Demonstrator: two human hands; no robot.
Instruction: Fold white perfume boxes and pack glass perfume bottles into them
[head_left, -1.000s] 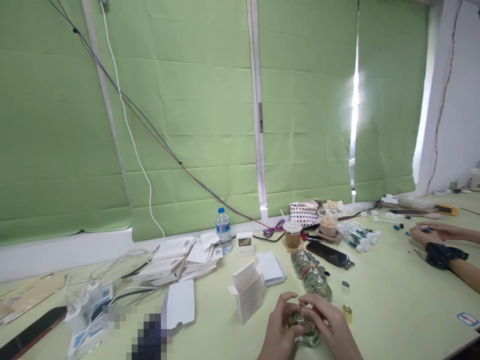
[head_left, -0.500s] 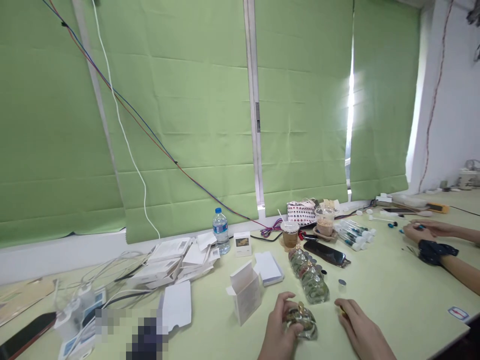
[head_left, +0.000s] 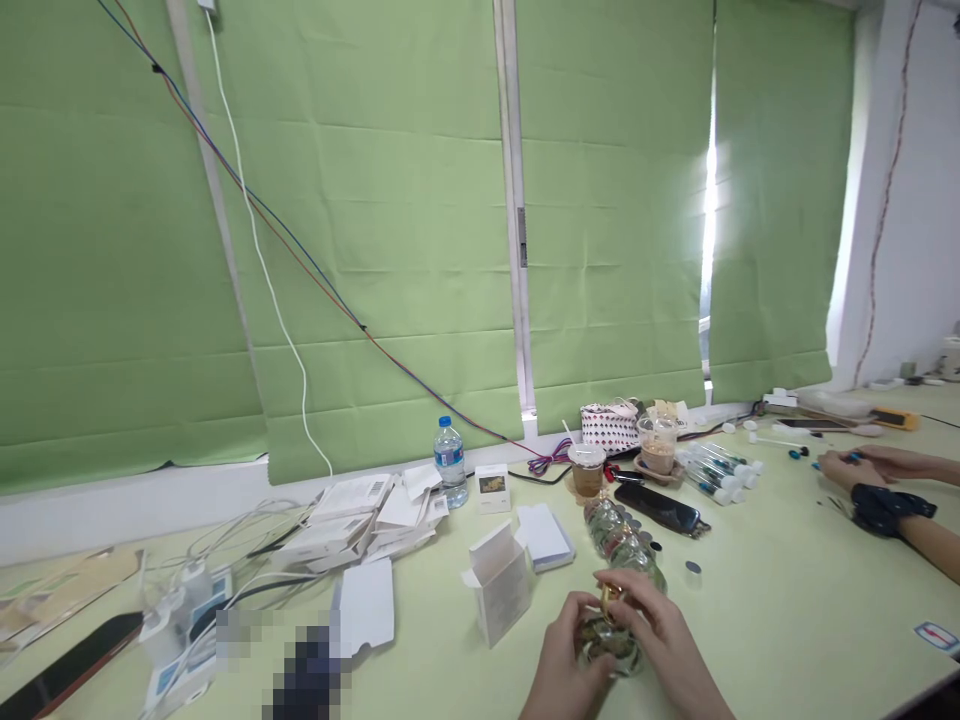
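Gold cap (head_left: 610,600): moved to our clear vessel's (head_left: 598,634) top
Right hand (head_left: 667,637): fingers pinched round cap
Left hand (head_left: 564,650): fingers curled round vessel

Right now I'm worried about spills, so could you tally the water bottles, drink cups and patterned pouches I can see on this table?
Water bottle: 1
Drink cups: 2, one with an amber drink and one with a paler brown drink
Patterned pouch: 1
Total: 4
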